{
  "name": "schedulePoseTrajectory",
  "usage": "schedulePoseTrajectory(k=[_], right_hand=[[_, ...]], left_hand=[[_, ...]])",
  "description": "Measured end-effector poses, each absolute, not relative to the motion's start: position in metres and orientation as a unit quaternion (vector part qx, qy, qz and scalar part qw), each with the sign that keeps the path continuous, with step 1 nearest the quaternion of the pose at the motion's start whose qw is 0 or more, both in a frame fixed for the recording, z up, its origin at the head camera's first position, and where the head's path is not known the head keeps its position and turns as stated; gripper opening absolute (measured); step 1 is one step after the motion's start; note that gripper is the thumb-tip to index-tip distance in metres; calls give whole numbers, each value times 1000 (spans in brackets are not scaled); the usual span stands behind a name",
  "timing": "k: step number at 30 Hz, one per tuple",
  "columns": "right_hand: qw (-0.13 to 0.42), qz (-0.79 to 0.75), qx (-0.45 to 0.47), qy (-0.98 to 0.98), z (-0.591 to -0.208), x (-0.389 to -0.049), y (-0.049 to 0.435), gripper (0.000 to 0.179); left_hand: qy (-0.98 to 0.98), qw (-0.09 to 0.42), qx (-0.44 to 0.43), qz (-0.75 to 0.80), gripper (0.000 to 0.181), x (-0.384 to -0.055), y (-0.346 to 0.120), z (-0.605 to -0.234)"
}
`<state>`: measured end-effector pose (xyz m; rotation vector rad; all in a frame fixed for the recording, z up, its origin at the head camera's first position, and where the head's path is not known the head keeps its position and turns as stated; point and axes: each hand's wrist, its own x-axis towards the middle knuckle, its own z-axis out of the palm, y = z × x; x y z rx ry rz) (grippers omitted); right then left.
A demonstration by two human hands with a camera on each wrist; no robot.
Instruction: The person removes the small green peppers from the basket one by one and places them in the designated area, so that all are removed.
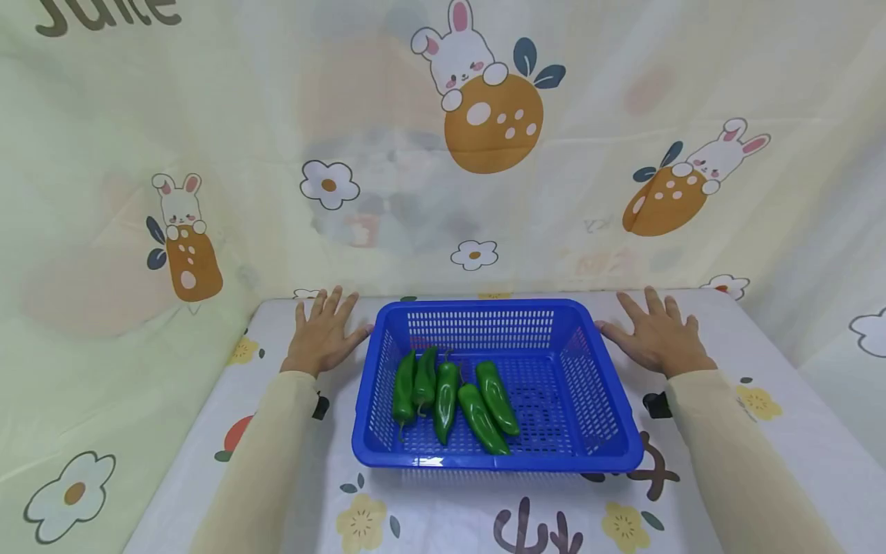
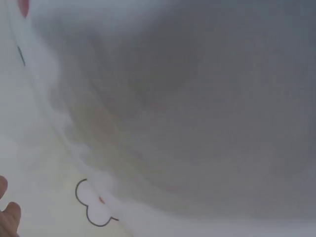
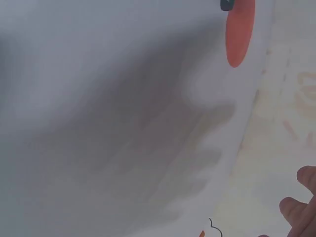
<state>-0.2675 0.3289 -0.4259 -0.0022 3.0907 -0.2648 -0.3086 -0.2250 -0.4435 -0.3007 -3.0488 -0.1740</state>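
A blue plastic basket (image 1: 498,460) with slotted walls sits mid-table in the head view. Several green peppers (image 1: 446,400) lie in its left and middle part, while its right part shows bare floor. My left hand (image 1: 324,332) is spread beside the basket's left side, its thumb near the rim. On the other side my right hand (image 1: 657,337) is spread too, thumb close to the right rim. Neither hand holds anything. In the left wrist view only some fingertips (image 2: 11,217) show at the lower left edge; in the right wrist view, fingers (image 3: 296,212) appear at the lower right.
A white cloth printed with flowers covers the table (image 1: 415,512). Behind it hangs a pale curtain (image 1: 388,254) with rabbit and fruit prints, meeting the table's back edge just beyond the fingertips. Dark wrist devices (image 1: 657,405) show below the sleeves.
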Motion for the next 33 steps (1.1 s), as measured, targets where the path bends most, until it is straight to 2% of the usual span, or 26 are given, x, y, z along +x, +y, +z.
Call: schedulePoseTrajectory(k=[10, 21, 33], right_hand=[[-8, -157, -3, 988, -405, -260, 324, 100], [-25, -273, -35, 961, -368, -244, 287, 97], [-14, -354, -101, 930, -357, -221, 236, 91]], left_hand=[[-979, 30, -104, -172, 84, -299, -222, -423], [-928, -55, -79, -360, 93, -265, -208, -403], [-875, -103, -69, -468, 92, -239, -199, -406]])
